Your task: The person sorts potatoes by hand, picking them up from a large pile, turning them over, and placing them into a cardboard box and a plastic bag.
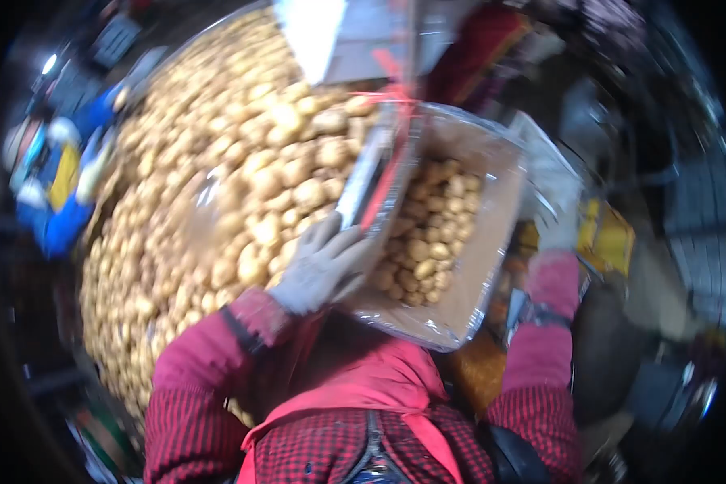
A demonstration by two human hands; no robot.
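- Fingers of left hand (319,262): extended, slightly spread, at box (494,198) wall.
- Right hand (555,216): near opposite wall; finger state cannot be determined.
- Small potatoes (429,246): inside box, beside potato heap (218,177).

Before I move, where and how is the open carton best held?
I'd take the open carton by its long side walls, left hand from the left, right hand from the right. Its raised rims offer an edge, and the loose potatoes inside call for a level hold.
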